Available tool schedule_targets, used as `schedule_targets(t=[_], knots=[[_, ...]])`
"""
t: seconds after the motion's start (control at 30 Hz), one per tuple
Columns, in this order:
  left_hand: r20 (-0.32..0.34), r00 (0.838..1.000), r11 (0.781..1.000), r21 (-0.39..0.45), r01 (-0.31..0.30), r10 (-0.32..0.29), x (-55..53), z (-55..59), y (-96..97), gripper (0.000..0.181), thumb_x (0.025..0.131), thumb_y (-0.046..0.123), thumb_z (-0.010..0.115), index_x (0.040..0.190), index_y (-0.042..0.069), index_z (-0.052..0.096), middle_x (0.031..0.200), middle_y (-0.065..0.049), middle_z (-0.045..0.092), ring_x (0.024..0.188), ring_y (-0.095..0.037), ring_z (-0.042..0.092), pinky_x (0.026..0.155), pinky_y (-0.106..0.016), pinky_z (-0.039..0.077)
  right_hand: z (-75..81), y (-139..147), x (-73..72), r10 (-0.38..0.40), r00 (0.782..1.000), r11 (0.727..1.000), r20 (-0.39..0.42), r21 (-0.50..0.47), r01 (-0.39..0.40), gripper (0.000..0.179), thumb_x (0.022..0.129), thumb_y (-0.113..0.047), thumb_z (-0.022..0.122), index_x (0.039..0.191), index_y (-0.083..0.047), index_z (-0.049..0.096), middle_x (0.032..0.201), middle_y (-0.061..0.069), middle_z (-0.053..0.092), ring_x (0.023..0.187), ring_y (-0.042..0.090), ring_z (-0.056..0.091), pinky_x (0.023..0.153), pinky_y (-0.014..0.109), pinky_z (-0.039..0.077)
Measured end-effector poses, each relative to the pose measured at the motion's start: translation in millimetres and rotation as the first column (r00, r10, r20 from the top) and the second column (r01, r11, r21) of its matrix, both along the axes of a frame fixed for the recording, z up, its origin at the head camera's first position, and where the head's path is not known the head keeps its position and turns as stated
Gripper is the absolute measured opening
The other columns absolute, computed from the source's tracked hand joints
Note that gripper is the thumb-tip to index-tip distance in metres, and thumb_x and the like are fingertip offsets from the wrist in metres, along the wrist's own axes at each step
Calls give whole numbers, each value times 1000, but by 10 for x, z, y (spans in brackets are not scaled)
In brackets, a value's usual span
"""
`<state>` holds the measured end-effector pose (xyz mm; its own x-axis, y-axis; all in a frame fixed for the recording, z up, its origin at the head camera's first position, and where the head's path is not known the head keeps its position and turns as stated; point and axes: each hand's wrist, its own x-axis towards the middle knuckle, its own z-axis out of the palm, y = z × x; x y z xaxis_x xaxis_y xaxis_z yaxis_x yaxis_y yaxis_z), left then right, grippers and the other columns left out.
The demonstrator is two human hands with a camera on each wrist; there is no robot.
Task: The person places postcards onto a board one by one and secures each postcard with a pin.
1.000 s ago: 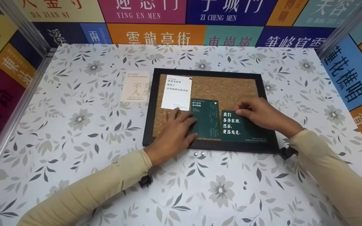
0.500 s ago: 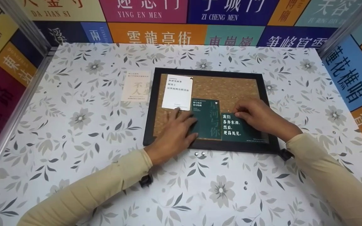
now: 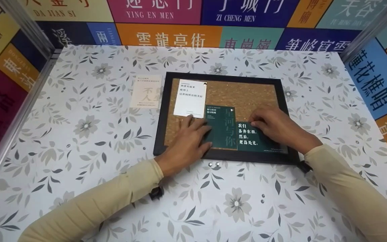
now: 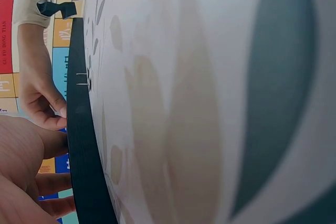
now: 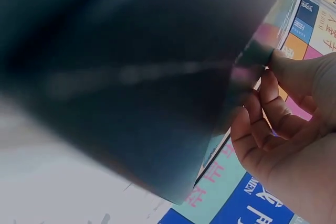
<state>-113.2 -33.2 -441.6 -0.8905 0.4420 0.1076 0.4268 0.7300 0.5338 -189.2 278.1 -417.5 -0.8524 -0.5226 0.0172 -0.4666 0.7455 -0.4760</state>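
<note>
A black-framed cork board (image 3: 244,92) lies on the table with a white card (image 3: 189,97) and a dark green card (image 3: 219,126) on it. Each of these cards has a small tack at its upper right. My left hand (image 3: 186,144) rests spread on the board, its fingertips by the white card's lower edge and over the green card's left side. At the lower right lies a wider green card with white writing (image 3: 247,134). My right hand (image 3: 274,126) pinches its top edge between thumb and forefinger, fingers curled; its right part is covered by the hand.
Two silver thumbtacks (image 3: 214,164) lie on the table just below the frame, points up in the left wrist view. A pale cream card (image 3: 146,91) is left of the board. Panels with large printed characters (image 3: 170,39) bound the table's back and sides.
The wider green card's top edge has shifted slightly toward me, and my right hand has drawn in a little lower over it. My left hand has stayed in place.
</note>
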Motion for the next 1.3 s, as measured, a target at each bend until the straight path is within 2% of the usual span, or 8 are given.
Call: schedule_targets(t=[0.3,0.6,0.93,1.3], knots=[[15,1000,1000,-19,-11,11,-7,0,-3,54,107,30,75,153,5,63,167,-11,51,160,-43,29,129,-75,9,1,-26,-9,3,1000,1000,-17,14,-3,4,102,-1,76,103,-3,80,105,13,74,103,31,66,97,52,52],[-1,1000,1000,-14,-7,7,-1,1,-7,53,107,30,75,152,4,64,166,-12,52,159,-44,30,128,-77,10,4,-30,-18,9,1000,1000,-21,19,-8,4,103,-3,76,104,-4,80,104,13,73,102,31,64,93,54,51],[27,1000,1000,-1,-7,7,3,-3,3,51,108,28,73,152,4,63,167,-12,50,162,-44,27,129,-76,7,-48,-9,-32,30,997,999,-75,26,-28,7,100,0,78,99,-6,79,98,9,72,98,27,61,90,48,50],[47,999,1000,-4,-16,16,0,6,4,53,108,28,74,154,5,62,169,-12,49,163,-45,25,130,-75,6,-39,-12,-16,27,996,1000,-80,15,-26,9,100,3,77,97,-6,78,98,9,72,98,27,61,92,48,50]])
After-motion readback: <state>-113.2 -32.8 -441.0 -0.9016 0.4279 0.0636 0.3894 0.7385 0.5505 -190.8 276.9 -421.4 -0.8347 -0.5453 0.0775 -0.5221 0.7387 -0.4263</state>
